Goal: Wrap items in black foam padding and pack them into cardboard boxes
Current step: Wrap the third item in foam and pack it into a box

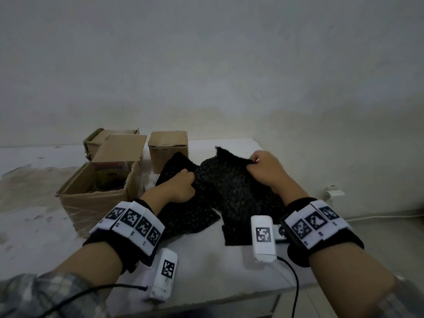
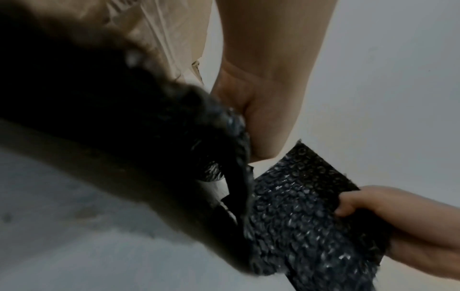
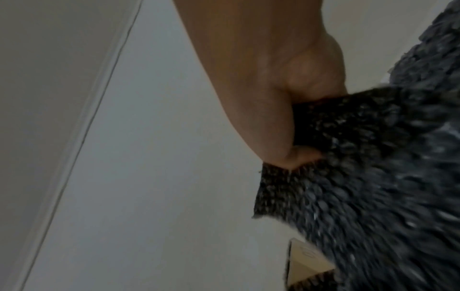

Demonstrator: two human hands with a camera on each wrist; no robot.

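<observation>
**Both hands gripping black padding on the white surface**

Three brown cardboard boxes stand at the left and rear of the white surface (image 1: 206,260). The large open cardboard box (image 1: 96,198) sits nearest the left, with a colourful printed item (image 1: 111,172) inside it. A second open box (image 1: 103,136) stands behind it by the wall, and a small closed cardboard box (image 1: 167,148) stands to its right. The crumpled black bubbled foam padding sheet (image 1: 224,191) lies in the middle, just beside the boxes. The left hand (image 1: 181,187) is fisted around its left part, and the right hand (image 1: 263,168) pinches its raised far right corner. The hands are apart. Bare surface remains in front of the padding, up to the near edge; the surface's right edge runs close beside the right forearm.
</observation>
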